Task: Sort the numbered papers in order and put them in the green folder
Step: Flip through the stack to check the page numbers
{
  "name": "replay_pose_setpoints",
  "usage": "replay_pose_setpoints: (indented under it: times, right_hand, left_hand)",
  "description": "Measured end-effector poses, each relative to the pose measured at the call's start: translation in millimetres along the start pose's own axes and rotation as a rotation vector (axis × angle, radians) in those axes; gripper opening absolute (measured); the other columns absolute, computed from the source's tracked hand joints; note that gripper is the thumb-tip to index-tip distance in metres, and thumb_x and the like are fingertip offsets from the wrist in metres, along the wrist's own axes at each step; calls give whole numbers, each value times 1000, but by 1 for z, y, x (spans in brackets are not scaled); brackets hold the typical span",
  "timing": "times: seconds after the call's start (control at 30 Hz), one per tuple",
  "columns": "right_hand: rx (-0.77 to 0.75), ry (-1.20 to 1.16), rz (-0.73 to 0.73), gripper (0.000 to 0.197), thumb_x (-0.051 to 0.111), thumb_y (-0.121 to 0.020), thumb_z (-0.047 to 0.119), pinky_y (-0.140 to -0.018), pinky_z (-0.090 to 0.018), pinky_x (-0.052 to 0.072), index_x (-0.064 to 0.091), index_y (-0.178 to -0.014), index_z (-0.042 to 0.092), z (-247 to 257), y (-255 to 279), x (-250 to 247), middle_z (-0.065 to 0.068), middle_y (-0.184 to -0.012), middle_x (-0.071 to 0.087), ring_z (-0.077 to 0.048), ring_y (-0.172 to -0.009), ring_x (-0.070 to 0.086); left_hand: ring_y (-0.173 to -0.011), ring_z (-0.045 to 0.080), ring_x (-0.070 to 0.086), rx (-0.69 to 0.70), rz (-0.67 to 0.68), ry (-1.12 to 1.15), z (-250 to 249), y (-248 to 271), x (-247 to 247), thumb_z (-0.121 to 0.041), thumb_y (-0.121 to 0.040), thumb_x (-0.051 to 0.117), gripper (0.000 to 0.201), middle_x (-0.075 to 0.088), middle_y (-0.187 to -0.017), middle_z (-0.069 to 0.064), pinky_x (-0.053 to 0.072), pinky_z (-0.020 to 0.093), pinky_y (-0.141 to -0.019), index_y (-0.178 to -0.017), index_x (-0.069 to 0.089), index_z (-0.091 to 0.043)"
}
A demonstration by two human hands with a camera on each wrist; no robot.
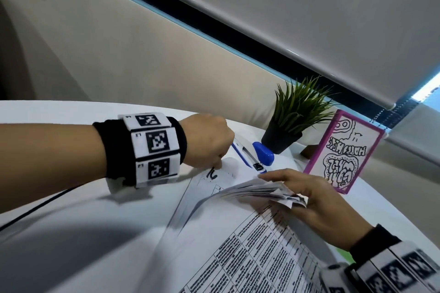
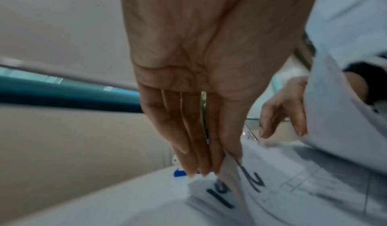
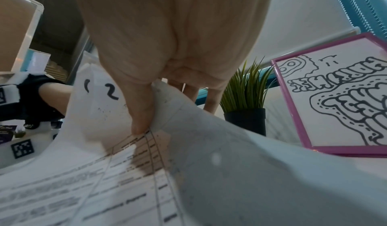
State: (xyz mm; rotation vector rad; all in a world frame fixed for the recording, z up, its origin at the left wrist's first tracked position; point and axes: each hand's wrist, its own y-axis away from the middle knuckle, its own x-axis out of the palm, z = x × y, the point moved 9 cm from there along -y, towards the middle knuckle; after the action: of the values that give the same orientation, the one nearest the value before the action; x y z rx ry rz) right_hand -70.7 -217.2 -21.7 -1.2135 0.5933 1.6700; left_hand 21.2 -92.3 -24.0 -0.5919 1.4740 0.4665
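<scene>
While our right hand (image 1: 316, 200) bends back a thick fan of numbered papers (image 1: 257, 191), thumb on the printed face and fingers behind the curl, our left hand (image 1: 209, 140) works the far left corner of the same stack. There the left wrist view shows its fingertips (image 2: 206, 171) straight and close together, with the thumb nipping up the corner of the sheet marked 12 (image 2: 254, 182); beneath that lifted corner lies another sheet with a handwritten number starting in 1 (image 2: 220, 198), its second digit half hidden.

The coming move turns on this: the numbered corners lie under the left hand, at the end of the stack farthest from us, while the stack's long axis runs back toward our right forearm. So the left hand is the nearer one for reading and pulling sheets, and the right only has to hold the lifted bundle clear.

The green folder (image 1: 345, 256) shows only as a sliver by our right wrist, partly under the papers. A blue stapler (image 1: 258, 154) lies just beyond the left knuckles, near enough that we judge a quick pull could knock it.
</scene>
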Motion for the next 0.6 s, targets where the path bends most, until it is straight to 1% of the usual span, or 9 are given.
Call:
replay_pose_setpoints:
  times: [0.07, 0.13, 0.17, 0.23, 0.33, 0.4, 0.47, 0.53, 0.6]
  right_hand:
    - [6, 6, -2, 39, 70, -84, -2, -91, -31, 54, 75, -110, 27, 0, 0, 1, 22, -130, 60, -1, -117, 59]
    - [26, 38, 0, 42, 70, -80, -7, -94, -36, 53, 76, -106, 26, -3, 1, 2, 26, -136, 54, 1, -122, 55]
    - [31, 49, 2, 42, 70, -79, -8, -94, -37, 53, 76, -106, 25, -4, 1, 2, 26, -139, 51, 2, -124, 53]
    - [32, 18, 7, 33, 71, -84, 0, -93, -36, 53, 76, -106, 24, -3, 1, 3, 24, -139, 52, 0, -122, 56]
    - [37, -72, -27, 23, 72, -87, 9, -85, -31, 54, 76, -104, 24, -2, 3, -1, 11, -121, 66, -10, -106, 65]
    - [57, -93, -68, 19, 73, -86, 9, -78, -29, 53, 77, -98, 23, -4, 6, -6, 7, -103, 70, -14, -93, 68]
    - [54, -95, -101, 13, 74, -85, 12, -72, -27, 53, 78, -92, 22, -5, 9, -9, 5, -92, 71, -14, -85, 68]
    - [44, -109, -147, 14, 76, -82, 10, -69, -27, 54, 77, -91, 21, -4, 12, -11, 5, -89, 72, -13, -81, 69]
    - [77, -247, -218, 29, 78, -77, 9, -72, -29, 56, 73, -101, 24, -7, 17, -14, 2, -90, 74, -16, -82, 70]
  left_hand:
    - [-65, 25, 45, 37, -31, -184, -8, 3, -6, -40, -91, 61, 30, 46, -68, 1, 33, 29, -57, -76, 61, -15]
    - [-67, 25, 44, 92, -61, -202, -15, 4, -11, -43, -94, 55, 35, 41, -64, -2, 31, 28, -57, -71, 52, -17]
    - [-68, 24, 43, 115, -59, -142, -16, 5, -13, -43, -95, 52, 37, 41, -62, -2, 31, 28, -57, -69, 48, -16]
    - [-68, 21, 46, 162, -45, 64, -17, 4, -16, -40, -96, 51, 36, 50, -64, -1, 33, 28, -58, -69, 50, -16]
    - [-65, 16, 55, 208, -45, 350, -13, 3, -23, -34, -96, 54, 31, 63, -68, -2, 44, 29, -61, -70, 56, -17]
    - [-63, 11, 61, 162, 35, 636, -5, 0, -18, -30, -97, 53, 32, 64, -66, -6, 47, 24, -61, -69, 56, -15]
    - [-68, 15, 67, 60, 125, 912, 2, -1, -7, -28, -101, 46, 34, 63, -67, -6, 51, 24, -61, -73, 56, -12]
    - [-73, 19, 69, -51, 129, 912, 15, -3, 2, -27, -104, 37, 37, 68, -80, -4, 54, 26, -62, -83, 60, -8]
    - [-82, 22, 70, -127, 145, 757, 26, -5, 12, -20, -103, 37, 29, 69, -100, 2, 56, 30, -67, -97, 61, -4]
